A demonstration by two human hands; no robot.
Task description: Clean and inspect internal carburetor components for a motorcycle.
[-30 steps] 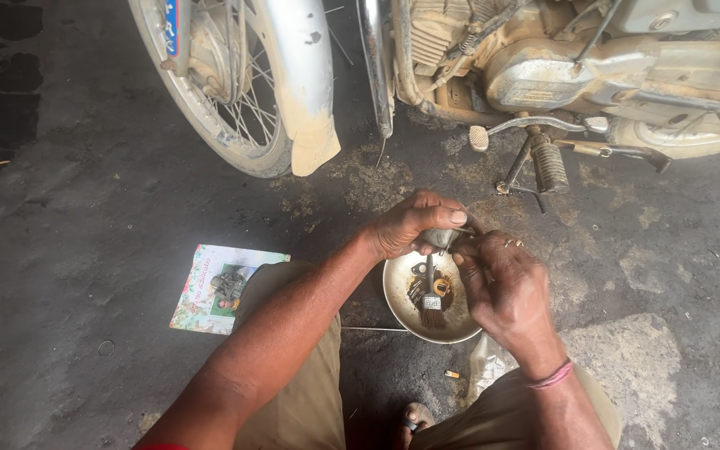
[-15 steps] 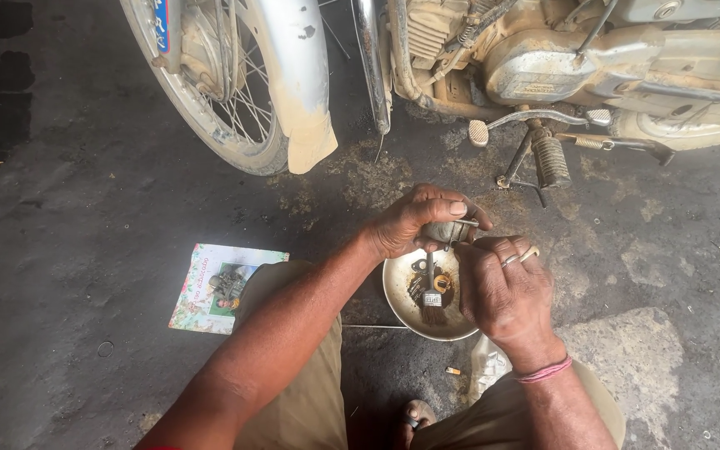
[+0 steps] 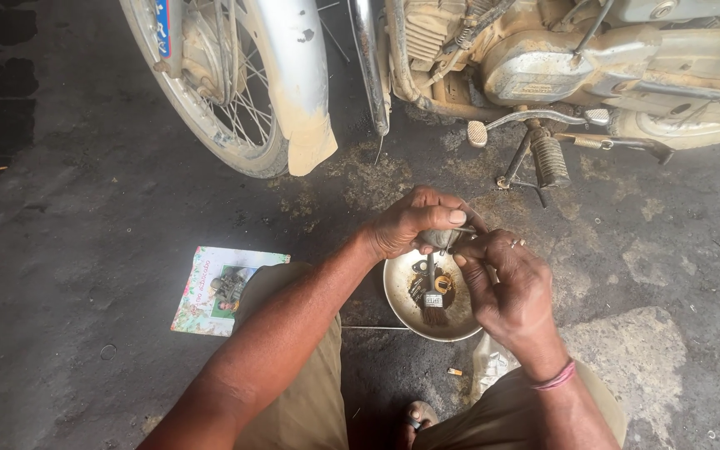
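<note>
My left hand (image 3: 414, 221) is closed around a small grey metal part (image 3: 438, 240), held just above a round metal bowl (image 3: 400, 292) on the ground. My right hand (image 3: 506, 283) meets it from the right, its fingers pinching a thin metal piece against the part. Inside the bowl lie a small brush (image 3: 433, 302) and a few dark, oily bits. Both hands hide most of the part.
A dusty motorcycle stands ahead: front wheel (image 3: 218, 92) and mudguard (image 3: 297, 83) at left, engine (image 3: 543, 58), footrest (image 3: 548, 160) and pedal (image 3: 478, 133) at right. A printed paper (image 3: 222, 287) with a small part on it lies left of my knee. The floor is dark and oily.
Both hands have lifted slightly from inside the bowl and now work the metal part above its far rim; the brush stays in the bowl.
</note>
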